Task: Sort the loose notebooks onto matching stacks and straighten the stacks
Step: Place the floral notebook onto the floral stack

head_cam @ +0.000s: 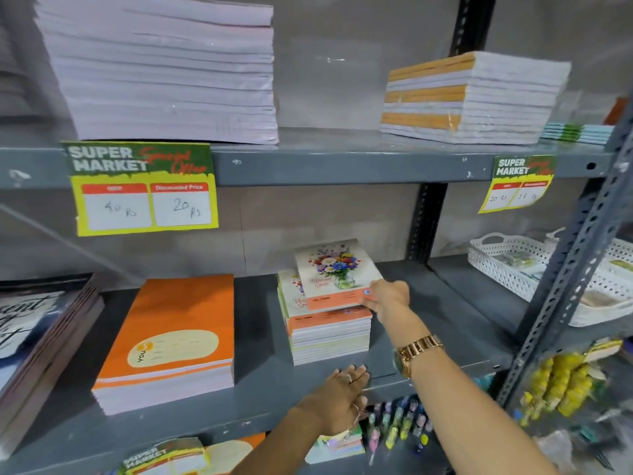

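A floral-cover notebook lies skewed on top of the floral stack on the middle shelf. My right hand pinches its front right corner. My left hand rests flat, fingers apart, on the shelf's front edge below that stack, holding nothing. To the left stands a stack of orange notebooks. Dark-cover books lean at the far left.
The upper shelf carries a tall white paper stack and an orange-spined notebook stack. White perforated baskets sit to the right behind a slotted upright. Price tags hang from the shelf edge. Pens hang below.
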The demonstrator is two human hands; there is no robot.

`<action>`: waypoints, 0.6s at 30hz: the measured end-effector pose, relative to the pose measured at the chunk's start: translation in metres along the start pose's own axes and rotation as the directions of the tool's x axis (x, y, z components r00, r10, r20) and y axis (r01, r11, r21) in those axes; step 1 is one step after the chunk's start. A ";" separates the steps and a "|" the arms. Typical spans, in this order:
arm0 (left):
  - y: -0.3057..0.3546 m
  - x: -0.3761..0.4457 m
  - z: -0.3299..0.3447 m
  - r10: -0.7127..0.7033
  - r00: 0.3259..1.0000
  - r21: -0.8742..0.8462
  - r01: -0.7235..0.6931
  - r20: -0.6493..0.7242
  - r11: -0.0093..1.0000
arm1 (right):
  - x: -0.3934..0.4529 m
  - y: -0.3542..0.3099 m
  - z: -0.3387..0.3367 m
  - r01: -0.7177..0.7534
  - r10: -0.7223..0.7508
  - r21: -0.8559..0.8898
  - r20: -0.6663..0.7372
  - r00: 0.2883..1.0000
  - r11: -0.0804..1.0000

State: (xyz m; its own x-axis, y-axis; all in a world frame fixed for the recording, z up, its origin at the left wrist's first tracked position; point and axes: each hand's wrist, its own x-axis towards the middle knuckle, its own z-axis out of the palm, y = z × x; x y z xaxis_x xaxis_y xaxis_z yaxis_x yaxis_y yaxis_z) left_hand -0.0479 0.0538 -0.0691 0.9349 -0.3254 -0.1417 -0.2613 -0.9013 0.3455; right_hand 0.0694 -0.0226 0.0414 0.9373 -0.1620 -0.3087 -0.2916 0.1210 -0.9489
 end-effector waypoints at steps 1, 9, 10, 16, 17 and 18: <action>-0.002 -0.006 -0.003 -0.006 1.000 -0.009 0.006 -0.014 1.000 | -0.002 0.004 0.005 -0.019 0.019 -0.029 0.012 1.000 0.999; -0.030 -0.052 -0.021 -0.168 0.772 -0.103 0.133 -0.613 0.986 | -0.009 0.022 0.012 0.071 -0.117 -0.535 -0.051 0.992 0.842; -0.034 -0.053 -0.020 -0.186 0.715 -0.138 0.126 -0.674 0.982 | -0.009 0.023 0.012 0.095 -0.144 -0.580 -0.039 0.989 0.809; -0.038 -0.055 -0.042 -0.478 0.446 -0.473 0.133 -0.757 0.871 | -0.013 0.024 0.015 0.155 -0.212 -0.705 0.007 0.977 0.692; -0.038 -0.055 -0.045 -0.521 0.413 -0.513 0.141 -0.747 0.847 | -0.013 0.024 0.014 0.156 -0.210 -0.727 0.016 0.978 0.669; -0.038 -0.053 -0.048 -0.560 0.384 -0.553 0.140 -0.734 0.821 | -0.014 0.023 0.013 0.158 -0.216 -0.756 0.023 0.976 0.635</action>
State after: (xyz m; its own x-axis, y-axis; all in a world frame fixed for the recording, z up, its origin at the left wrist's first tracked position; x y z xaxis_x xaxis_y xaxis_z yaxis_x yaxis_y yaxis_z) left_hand -0.0759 0.1189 -0.0303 0.6818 0.5893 0.4334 0.0486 -0.6277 0.7769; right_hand 0.0522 -0.0046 0.0248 0.9822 -0.1620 -0.0949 -0.1814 -0.6892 -0.7015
